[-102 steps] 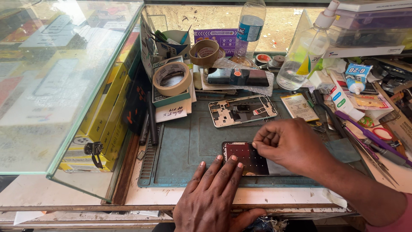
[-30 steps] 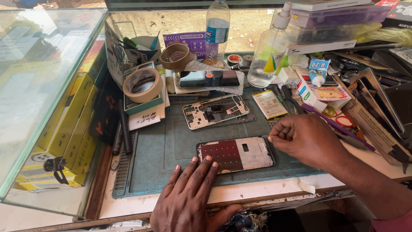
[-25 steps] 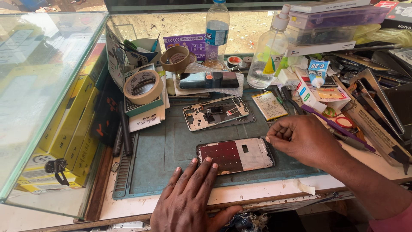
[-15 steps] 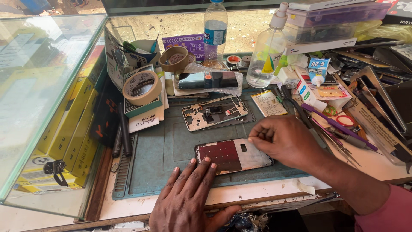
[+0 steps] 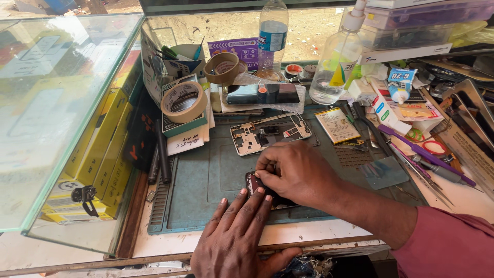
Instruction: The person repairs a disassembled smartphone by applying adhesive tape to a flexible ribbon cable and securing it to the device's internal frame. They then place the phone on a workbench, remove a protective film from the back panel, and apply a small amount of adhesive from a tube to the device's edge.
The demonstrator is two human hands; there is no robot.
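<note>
Fingers (image 5: pixel 265 177) of the right hand (image 5: pixel 296 172) are curled down tight over a phone (image 5: pixel 253 183), pinching at its upper left end, so that only that dark red corner shows beneath them. The left hand (image 5: pixel 234 237) lies flat just below, its fingers (image 5: pixel 242 198) stretched out and spread, the tips of two of them pressing on the same end of the phone; it grips nothing. The phone rests on a blue-green work mat (image 5: pixel 200 180) that covers the middle of the surface (image 5: pixel 170 244), and most of the phone's body is hidden under the right hand.

Just above the right fingers, on the mat, lies a bare phone frame (image 5: pixel 270 134) with its inner parts exposed. To the right of that frame sits a flat battery (image 5: pixel 337 125) with a yellow label. Further up from the fingers, a dark phone (image 5: pixel 262 93) lies on a clear plastic sheet. Up and to the left of the fingers stands a roll of tan tape (image 5: pixel 183 101) on a small box, with a second, browner roll (image 5: pixel 222 67) behind it. A clear spray bottle (image 5: pixel 339 56) and a plastic water bottle (image 5: pixel 272 33) stand well above the fingers. Off to the right lie a purple tool (image 5: pixel 411 149) and thin metal tweezers (image 5: pixel 411 167). Far to the left, a glass case (image 5: pixel 56 103) holds yellow boxes (image 5: pixel 98 149).
</note>
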